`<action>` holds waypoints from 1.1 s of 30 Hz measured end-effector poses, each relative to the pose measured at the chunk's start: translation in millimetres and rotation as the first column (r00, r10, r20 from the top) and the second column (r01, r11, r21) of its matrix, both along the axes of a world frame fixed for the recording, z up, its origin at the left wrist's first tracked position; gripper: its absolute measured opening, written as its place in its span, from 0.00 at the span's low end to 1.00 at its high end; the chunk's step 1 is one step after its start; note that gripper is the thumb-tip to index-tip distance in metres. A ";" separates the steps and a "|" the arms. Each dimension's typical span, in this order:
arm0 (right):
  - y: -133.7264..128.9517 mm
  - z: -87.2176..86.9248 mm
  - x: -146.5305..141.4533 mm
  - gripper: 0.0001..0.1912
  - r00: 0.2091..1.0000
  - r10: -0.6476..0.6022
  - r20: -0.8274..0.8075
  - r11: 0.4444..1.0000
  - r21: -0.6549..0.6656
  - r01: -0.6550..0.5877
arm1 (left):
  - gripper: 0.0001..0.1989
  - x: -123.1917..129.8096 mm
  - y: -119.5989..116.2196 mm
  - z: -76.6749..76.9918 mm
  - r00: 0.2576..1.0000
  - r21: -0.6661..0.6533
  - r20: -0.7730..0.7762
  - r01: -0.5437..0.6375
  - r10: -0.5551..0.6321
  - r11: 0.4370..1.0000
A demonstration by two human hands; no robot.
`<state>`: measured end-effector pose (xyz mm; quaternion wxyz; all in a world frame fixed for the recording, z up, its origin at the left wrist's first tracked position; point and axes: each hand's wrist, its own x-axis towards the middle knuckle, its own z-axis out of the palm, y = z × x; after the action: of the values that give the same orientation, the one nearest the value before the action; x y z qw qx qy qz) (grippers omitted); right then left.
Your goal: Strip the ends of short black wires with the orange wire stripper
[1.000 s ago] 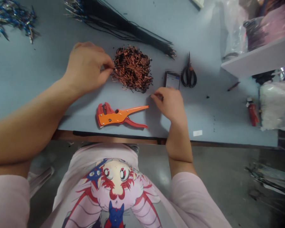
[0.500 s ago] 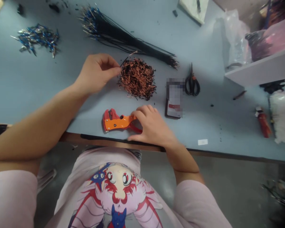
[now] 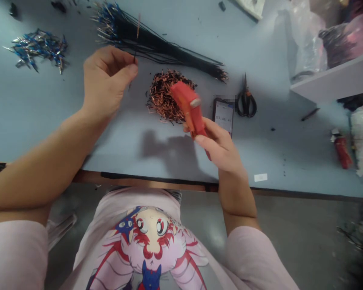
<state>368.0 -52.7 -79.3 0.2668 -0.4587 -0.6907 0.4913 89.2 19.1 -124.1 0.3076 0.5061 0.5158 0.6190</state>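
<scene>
Between thumb and fingertips, my left hand (image 3: 104,80) pinches a short thin wire (image 3: 138,28) with a black part and a bare copper-coloured end pointing up. My right hand (image 3: 224,147) is wrapped round the handles of a red and orange wire stripper (image 3: 187,102), raised off the table with its head toward the upper left. Below and behind the stripper lies a heap of copper-ended wire pieces (image 3: 161,98), partly covered by it. A long bundle of black wires (image 3: 169,50) with blue and silver tips at its left end stretches behind the heap.
A pile of blue and silver connectors (image 3: 39,48) lies at the left. A phone (image 3: 224,114) and black-handled scissors (image 3: 247,102) are right of the heap. Farther right are a shelf (image 3: 335,74) with plastic bags, a pen (image 3: 310,114) and a red-handled tool (image 3: 342,151).
My right hand has lifted the wire stripper off the table and turned it up over the heap. My left hand has moved left and away from the heap, with the wire now upright.
</scene>
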 end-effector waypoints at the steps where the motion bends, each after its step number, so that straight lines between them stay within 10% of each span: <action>1: 1.4 -0.2 1.9 0.17 0.995 -0.001 -0.096 0.994 -0.110 -0.010 | 0.24 3.9 -2.6 0.6 1.000 0.004 0.019 0.006 -0.006 1.000; 10: 4.2 -18.9 -18.0 0.20 0.865 -0.246 -0.437 0.756 -0.645 -0.111 | 0.06 34.7 -39.6 13.3 0.965 -0.063 -0.042 0.256 -0.259 0.965; 33: 2.9 -20.6 -19.9 0.26 0.895 -0.159 -0.417 0.819 -0.562 -0.117 | 0.07 44.2 -53.6 15.4 0.907 -0.220 -0.105 0.379 -0.408 0.899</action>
<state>348.2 -49.8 -99.9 0.2728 -0.4002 -0.4254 0.7645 133.4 -34.6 -108.7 0.4351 0.6123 0.4820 0.4510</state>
